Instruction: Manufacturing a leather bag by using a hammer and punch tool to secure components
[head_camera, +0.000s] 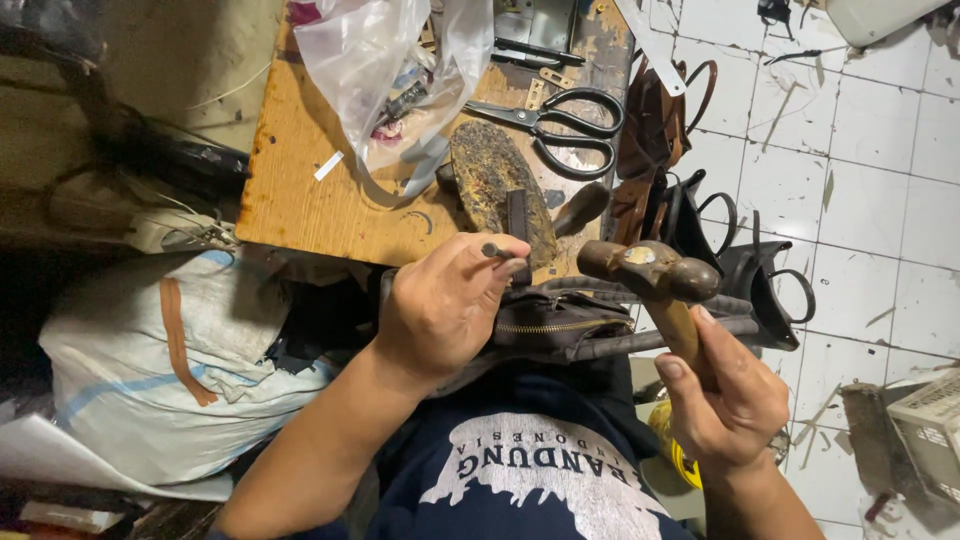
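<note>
My left hand (445, 300) pinches a small dark metal punch (494, 250) upright over a dark strap (518, 222) that lies on a worn iron anvil block (492, 180). My right hand (725, 395) grips the wooden handle of a hammer (650, 268), its rusty head raised just right of the punch. A brown leather bag with a brass zipper (565, 320) rests on my lap below both hands.
Large black scissors (570, 125) lie on the wooden workbench (300, 190) beyond the anvil. A clear plastic bag (390, 70) of small parts sits at the back. Leather straps and bags (700, 215) hang right. A white sack (170, 360) lies left on the floor.
</note>
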